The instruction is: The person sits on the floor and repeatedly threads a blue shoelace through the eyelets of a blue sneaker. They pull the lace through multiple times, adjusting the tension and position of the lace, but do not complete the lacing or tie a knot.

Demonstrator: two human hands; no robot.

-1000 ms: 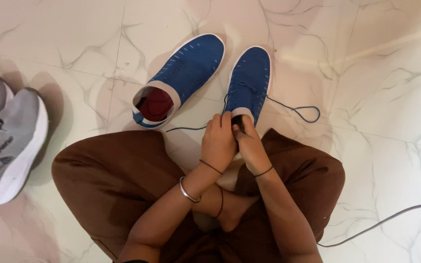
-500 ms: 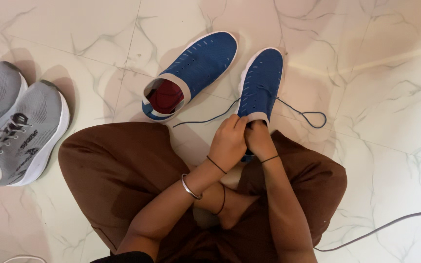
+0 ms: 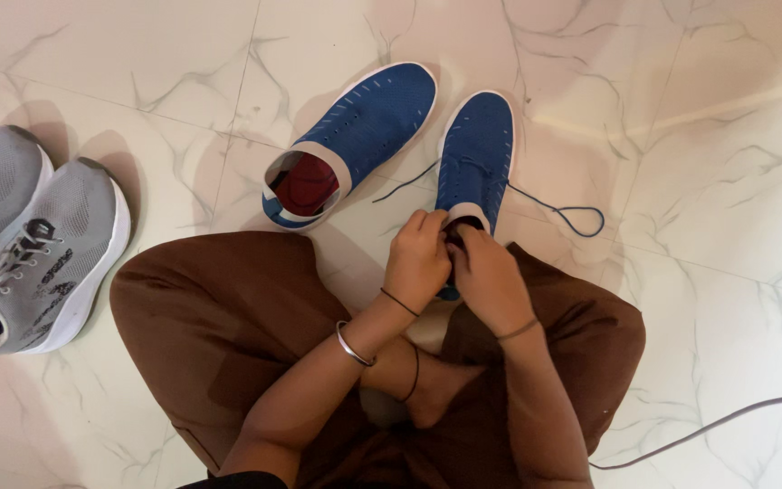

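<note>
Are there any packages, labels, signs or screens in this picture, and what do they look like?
No packages, signs or screens are in view.
Dark printed markings on the sides of the grey shoes, at the left on the marble floor: small, dark on grey knit.
Blue shoes: no label shows; one lies loose with a red lining, the other sits under the left hand and right hand, at its opening.

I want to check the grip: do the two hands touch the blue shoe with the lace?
Touching. The head view shows the left hand and right hand both gripping the collar of the laced blue shoe, with fingers on its rim.
</note>
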